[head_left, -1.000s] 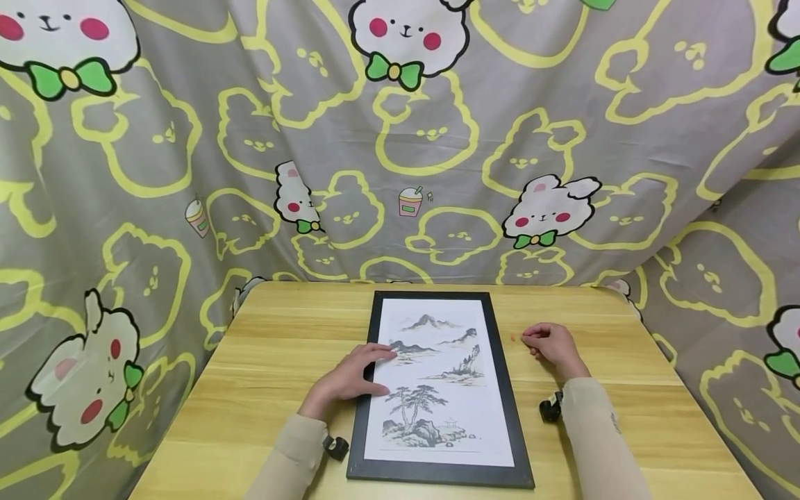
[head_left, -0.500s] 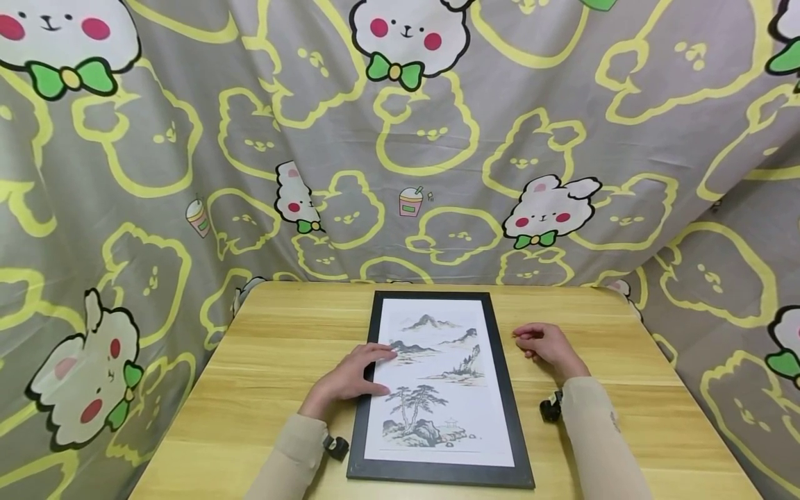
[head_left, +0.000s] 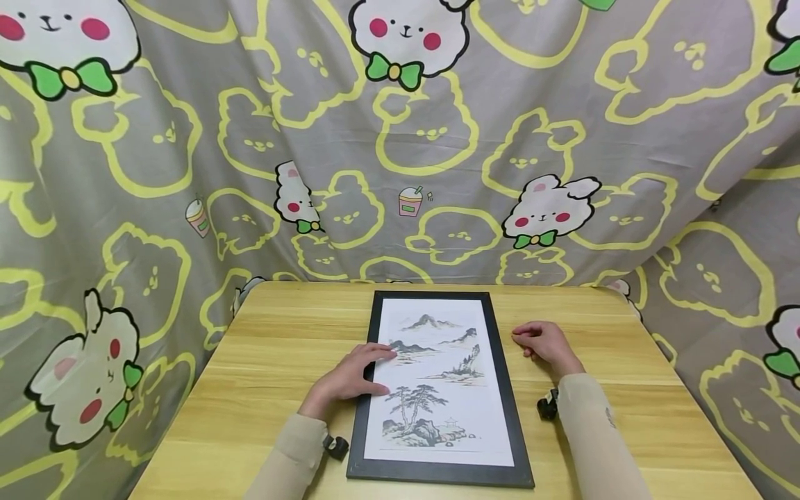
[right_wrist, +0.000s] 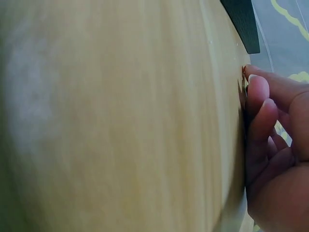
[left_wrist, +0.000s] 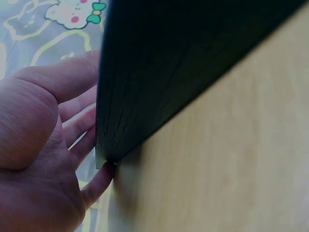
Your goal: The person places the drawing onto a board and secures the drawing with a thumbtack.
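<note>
A black picture frame (head_left: pixel 509 389) holding an ink landscape print (head_left: pixel 437 423) lies flat on the wooden table. My left hand (head_left: pixel 353 375) rests over its left side, fingers spread and fairly straight, with fingertips and thumb tip on the print. In the left wrist view, the fingers of that hand (left_wrist: pixel 43 116) pass behind the frame's dark edge (left_wrist: pixel 140 72). To the right of the frame, my right hand (head_left: pixel 546 344) has curled fingers low over the table. At its fingertips is a tiny orange piece (right_wrist: pixel 244 70), mostly covered; its kind is too small to make out.
Bare wooden table (head_left: pixel 269 347) extends on both sides of the frame. A grey curtain (head_left: pixel 350 139) with yellow outlines and white rabbit prints hangs behind and at the sides. Small black cameras (head_left: pixel 336 446) are strapped to both wrists.
My right hand has shifted slightly left, and its fingertips have come onto the orange piece, which lay uncovered beside them earlier. My left hand and the frame have stayed put.
</note>
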`<state>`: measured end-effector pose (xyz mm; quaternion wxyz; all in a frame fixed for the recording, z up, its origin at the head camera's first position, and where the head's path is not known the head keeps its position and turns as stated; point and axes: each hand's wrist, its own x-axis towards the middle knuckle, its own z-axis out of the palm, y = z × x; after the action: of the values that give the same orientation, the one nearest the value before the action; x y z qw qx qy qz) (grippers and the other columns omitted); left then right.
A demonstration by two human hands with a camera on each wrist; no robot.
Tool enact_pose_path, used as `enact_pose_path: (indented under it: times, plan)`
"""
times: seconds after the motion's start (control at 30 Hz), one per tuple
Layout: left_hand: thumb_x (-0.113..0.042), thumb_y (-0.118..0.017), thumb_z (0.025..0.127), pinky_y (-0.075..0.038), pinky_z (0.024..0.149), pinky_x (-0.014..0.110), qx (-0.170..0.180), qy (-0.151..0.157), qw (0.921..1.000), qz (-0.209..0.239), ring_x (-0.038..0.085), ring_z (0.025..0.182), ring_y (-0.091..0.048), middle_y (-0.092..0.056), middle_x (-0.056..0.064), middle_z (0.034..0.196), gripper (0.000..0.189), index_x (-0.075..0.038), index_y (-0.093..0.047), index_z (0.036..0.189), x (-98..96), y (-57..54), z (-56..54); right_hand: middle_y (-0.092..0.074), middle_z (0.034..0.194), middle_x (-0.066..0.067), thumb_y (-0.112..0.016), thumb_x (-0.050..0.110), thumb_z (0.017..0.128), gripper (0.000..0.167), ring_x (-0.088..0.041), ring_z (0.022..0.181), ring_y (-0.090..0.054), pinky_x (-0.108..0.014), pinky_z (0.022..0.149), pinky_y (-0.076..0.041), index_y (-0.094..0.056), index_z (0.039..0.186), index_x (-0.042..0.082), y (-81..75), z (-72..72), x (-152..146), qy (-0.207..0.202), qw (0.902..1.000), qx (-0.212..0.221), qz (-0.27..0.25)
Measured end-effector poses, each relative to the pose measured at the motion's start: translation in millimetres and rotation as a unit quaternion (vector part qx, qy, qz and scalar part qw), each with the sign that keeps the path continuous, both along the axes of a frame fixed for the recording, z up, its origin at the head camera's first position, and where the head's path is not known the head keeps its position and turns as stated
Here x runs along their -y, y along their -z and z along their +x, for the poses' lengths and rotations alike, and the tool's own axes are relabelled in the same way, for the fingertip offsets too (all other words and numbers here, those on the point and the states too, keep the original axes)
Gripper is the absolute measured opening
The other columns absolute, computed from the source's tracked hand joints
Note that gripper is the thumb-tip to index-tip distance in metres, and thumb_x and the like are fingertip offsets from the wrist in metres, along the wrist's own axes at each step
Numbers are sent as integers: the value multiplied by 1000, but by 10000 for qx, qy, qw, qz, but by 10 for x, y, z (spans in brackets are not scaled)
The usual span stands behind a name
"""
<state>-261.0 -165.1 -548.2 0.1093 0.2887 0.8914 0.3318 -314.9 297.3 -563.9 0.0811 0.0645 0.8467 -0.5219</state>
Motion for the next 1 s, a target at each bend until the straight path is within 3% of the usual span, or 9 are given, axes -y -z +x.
enact_pose_path:
  times: [0.5,1.0]
  plan:
    - [-33,-84,88,-37,115,61,-22,-10,10000,-4,35,144,-42,-48,11,156,69,-14,-58,148,3,-6,12,-72,80,-3,-79,16,93,26,-11,58,-62,-27,56,-54,-75,109,-3,-19,-9,55,31,9995,-131,270]
    - [-36,-85,87,-37,115,61,5,-78,10000,-41,34,144,-42,-48,10,156,70,-15,-58,148,4,5,14,-68,71,-3,-71,13,98,19,-14,57,-62,-28,57,-53,-75,104,-4,-50,-6,101,143,9983,-195,526]
